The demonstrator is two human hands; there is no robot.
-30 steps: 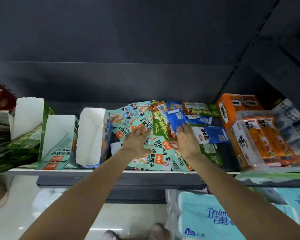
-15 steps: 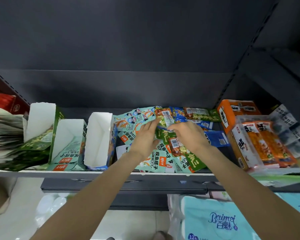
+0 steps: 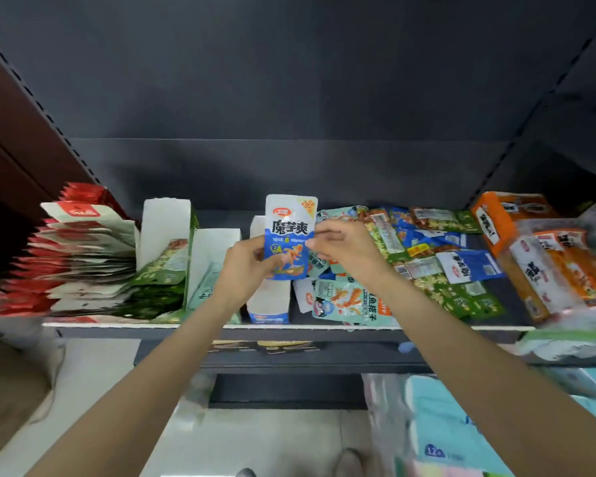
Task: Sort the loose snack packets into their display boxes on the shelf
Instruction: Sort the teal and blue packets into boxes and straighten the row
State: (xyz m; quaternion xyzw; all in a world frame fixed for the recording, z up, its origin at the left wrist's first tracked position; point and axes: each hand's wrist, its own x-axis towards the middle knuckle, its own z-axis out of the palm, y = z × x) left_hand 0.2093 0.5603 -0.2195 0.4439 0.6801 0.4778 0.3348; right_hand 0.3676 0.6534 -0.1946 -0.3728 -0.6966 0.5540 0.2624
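We hold a blue packet (image 3: 289,241) upright above the blue box (image 3: 268,306) on the shelf (image 3: 221,328) — left hand (image 3: 246,266) pinching its lower left edge, right hand (image 3: 338,246) pinching its right edge; one packet out of the loose pile (image 3: 410,256), mid-sort, we judge. Its long axis stands vertical, printed top pointing up and face toward us; next it likely needs lowering into that box — kept straight.

A dark metal shelf (image 3: 186,333) is carrying three white display boxes (image 3: 166,225) standing left of the hands, a stack of red-and-white packets (image 3: 83,256) lying further left, loose snack packets (image 3: 427,266) sprawling to their right, and orange boxes (image 3: 496,218) sitting beyond.
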